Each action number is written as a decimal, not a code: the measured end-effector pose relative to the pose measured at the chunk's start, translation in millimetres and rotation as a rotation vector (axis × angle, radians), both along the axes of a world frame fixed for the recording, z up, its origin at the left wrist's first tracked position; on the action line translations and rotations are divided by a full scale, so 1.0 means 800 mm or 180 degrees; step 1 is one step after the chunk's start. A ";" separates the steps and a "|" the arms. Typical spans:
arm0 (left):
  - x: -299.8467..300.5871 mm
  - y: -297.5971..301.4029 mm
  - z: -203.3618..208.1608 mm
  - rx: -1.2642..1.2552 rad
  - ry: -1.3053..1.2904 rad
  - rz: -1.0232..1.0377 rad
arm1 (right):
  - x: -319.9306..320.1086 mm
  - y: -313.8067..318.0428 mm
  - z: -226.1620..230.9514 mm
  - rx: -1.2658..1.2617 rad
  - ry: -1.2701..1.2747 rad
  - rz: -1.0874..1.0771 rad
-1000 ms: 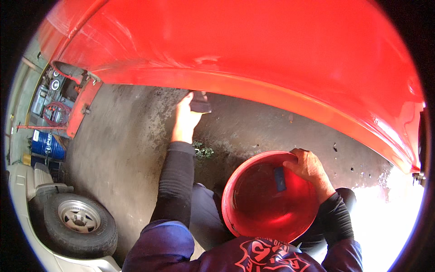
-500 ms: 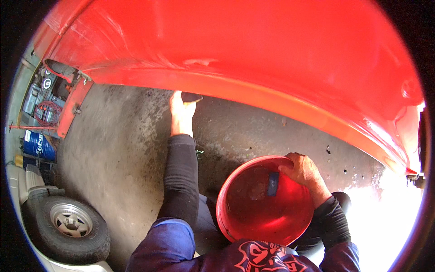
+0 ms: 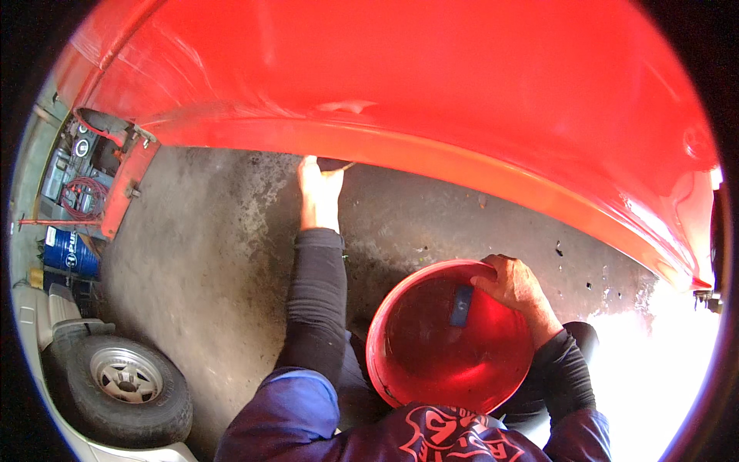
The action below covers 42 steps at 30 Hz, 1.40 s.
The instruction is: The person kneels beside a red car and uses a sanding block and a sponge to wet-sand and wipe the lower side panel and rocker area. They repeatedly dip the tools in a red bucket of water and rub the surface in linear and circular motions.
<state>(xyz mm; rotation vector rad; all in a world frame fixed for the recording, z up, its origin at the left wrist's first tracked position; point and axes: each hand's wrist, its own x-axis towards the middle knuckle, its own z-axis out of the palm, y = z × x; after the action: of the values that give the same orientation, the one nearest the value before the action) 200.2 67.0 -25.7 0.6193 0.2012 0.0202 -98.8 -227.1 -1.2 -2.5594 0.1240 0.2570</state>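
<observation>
At the lower edge of a large glossy red body panel, my left hand is closed on a dark flat pad. Its upper part is hidden under the panel, so I cannot tell its exact kind. My right hand grips the far right rim of a red bucket, thumb inside. The bucket tilts so its mouth faces me, close to my body. Inside it, a small blue-grey rectangle lies against the bottom or wall.
Left of me, a spare wheel is mounted on a pale vehicle. A blue drum and a red metal bracket are farther off. Beneath the panel lies stained concrete floor, with bright glare at right.
My left hand and the dark pad have shifted slightly right along the panel's lower edge. My right hand keeps its hold on the bucket, which has barely moved.
</observation>
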 end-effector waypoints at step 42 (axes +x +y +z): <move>0.010 0.004 0.014 0.0074 0.0147 -0.0021 | 0.006 0.003 0.005 0.0029 0.0217 -0.0088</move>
<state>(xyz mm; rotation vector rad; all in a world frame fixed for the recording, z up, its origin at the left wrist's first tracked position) 208.3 70.3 -14.7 0.6441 0.2441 0.0020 -93.7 -225.0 3.0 -2.5387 0.1835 0.3336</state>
